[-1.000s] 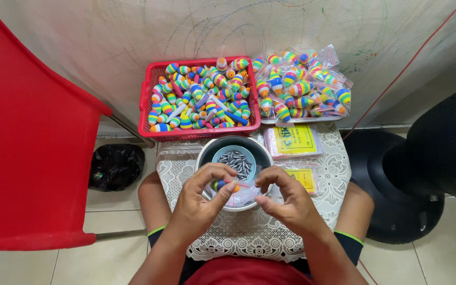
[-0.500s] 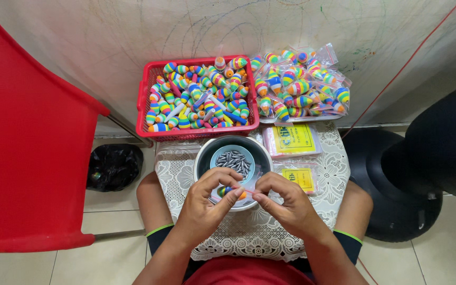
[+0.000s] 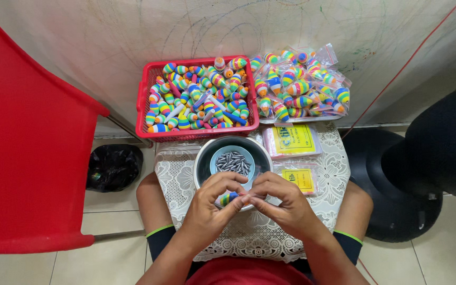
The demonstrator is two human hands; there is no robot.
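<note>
rainbow-striped foam is what the small float (image 3: 228, 199) looks to be made of, an egg-shaped piece pinched between both hands just at the near rim of the steel bowl (image 3: 202, 158), which serves as the landmark for everything else. the left hand (image 3: 209, 207) has its thumb and fingertips closed around the float's body, and the right hand (image 3: 283, 203) meets it from the other side with fingertips pressed together at the float's end; whether that hand also grips a thin clear bag or something else small i cannot tell, as the fingers hide it. inside the bowl sits a pale blue dish (image 3: 216, 156) holding small grey bullet-shaped weights (image 3: 233, 163). beyond the bowl stands a red plastic basket (image 3: 146, 89) heaped with more striped floats, and beyond and to the right of the bowl lies a pile of bagged floats (image 3: 299, 87) in clear pouches. just right of the bowl lie yellow-labelled packets (image 3: 293, 140). a white lace cloth (image 3: 178, 169) spreads under the bowl across the person's lap, and a red chair (image 3: 27, 153) stands well to the left of it. the float is probably very light and a little squashy, smooth enough to roll away, so a gentle pinch around its widest middle should suit it best.
</note>
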